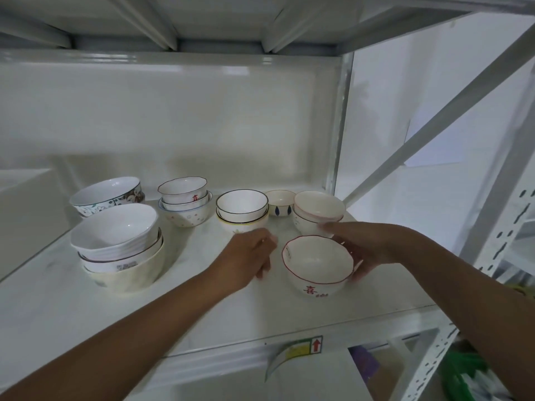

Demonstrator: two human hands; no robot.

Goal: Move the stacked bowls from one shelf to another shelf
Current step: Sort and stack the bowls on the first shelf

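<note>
A white bowl with a red rim and red characters (317, 266) stands alone near the front right of the white shelf (144, 308). My right hand (367, 247) wraps around its right side, fingers curled on the wall. My left hand (250, 256) hovers just left of it with fingers loosely curled, not touching it. Behind stand stacks: black-rimmed bowls (241, 211), pink-rimmed bowls (317, 212), a dotted stack (186, 202), and big white bowls (118, 244).
A floral bowl (107, 196) sits at the back left, and a small bowl with blue marks (279, 202) at the back. A slanted white brace (434, 123) and perforated upright (428, 357) stand on the right. Green items (463, 371) lie on a lower level.
</note>
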